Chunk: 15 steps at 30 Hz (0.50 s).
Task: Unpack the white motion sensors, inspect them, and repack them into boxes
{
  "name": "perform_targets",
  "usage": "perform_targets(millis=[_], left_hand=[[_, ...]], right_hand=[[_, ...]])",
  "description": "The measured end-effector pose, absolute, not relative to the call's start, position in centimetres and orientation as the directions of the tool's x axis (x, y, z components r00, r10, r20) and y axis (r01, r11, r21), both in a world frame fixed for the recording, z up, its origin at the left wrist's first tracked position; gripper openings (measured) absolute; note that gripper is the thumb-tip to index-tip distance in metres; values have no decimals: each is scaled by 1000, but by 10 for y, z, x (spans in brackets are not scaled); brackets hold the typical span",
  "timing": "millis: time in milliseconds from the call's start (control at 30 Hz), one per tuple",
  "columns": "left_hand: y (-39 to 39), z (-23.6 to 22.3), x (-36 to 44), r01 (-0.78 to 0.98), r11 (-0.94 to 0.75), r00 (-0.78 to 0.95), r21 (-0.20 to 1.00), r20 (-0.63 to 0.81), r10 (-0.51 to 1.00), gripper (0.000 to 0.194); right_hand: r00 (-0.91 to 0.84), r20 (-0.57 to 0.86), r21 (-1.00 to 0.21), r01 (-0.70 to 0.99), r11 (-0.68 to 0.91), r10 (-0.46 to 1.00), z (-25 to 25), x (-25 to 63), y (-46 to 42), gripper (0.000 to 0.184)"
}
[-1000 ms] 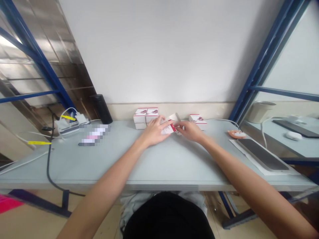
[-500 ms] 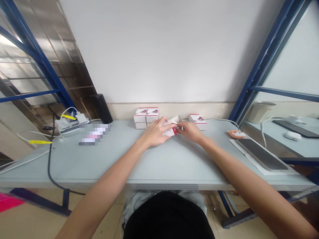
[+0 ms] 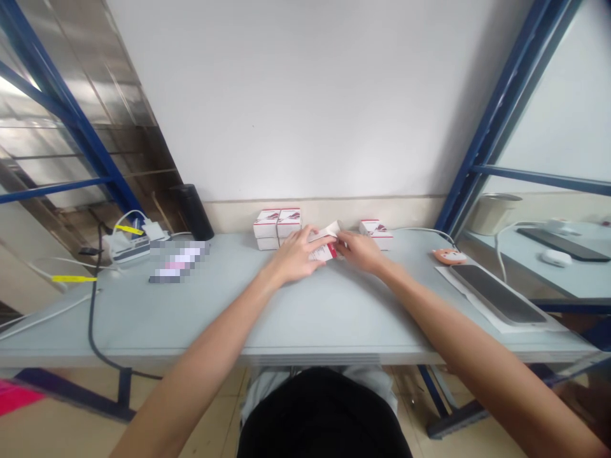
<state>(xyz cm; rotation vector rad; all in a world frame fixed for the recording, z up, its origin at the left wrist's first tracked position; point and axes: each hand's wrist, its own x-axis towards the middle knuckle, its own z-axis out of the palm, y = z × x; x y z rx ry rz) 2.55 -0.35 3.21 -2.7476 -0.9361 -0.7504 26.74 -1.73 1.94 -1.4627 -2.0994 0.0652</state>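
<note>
The left hand [image 3: 294, 256] and right hand [image 3: 363, 251] meet at the far edge of the table [image 3: 143, 324], with a small white carton [image 3: 323, 250] with red markings pinched between them. Left fingers [image 3: 310, 236] press over its left end, and right fingertips [image 3: 344, 239] hold its right end, while a white flap [image 3: 333, 229] stands up from the top. Compared with a second ago, the carton lies flatter and the flap sits lower. The whole view has also slipped slightly left. At 11 o'clock from the hands stand the white boxes [image 3: 277, 228]: two sit side by side on top, with at least one beneath; the left hand hides any others. At 1 o'clock is one more boxed group [image 3: 376, 233], and its count is unclear. Nothing stands between the hands and either group. Further out are one black cylindrical bottle [image 3: 192, 212] at 10 o'clock, a white power strip [image 3: 125, 250] with cables, a pixelated object [image 3: 179, 261], and – at 3 o'clock – one orange animal-faced pad [image 3: 449, 256] beside a dark tablet [image 3: 496, 294] on white paper [image 3: 477, 305].
</note>
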Motion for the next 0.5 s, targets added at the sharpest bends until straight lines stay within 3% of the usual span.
perform_targets(millis=[500], left_hand=[[-4,37,34,632,-775,682,-13,484,548,68]], right_hand=[[-77,493,-544,750,376,867,13,282,-1,23]])
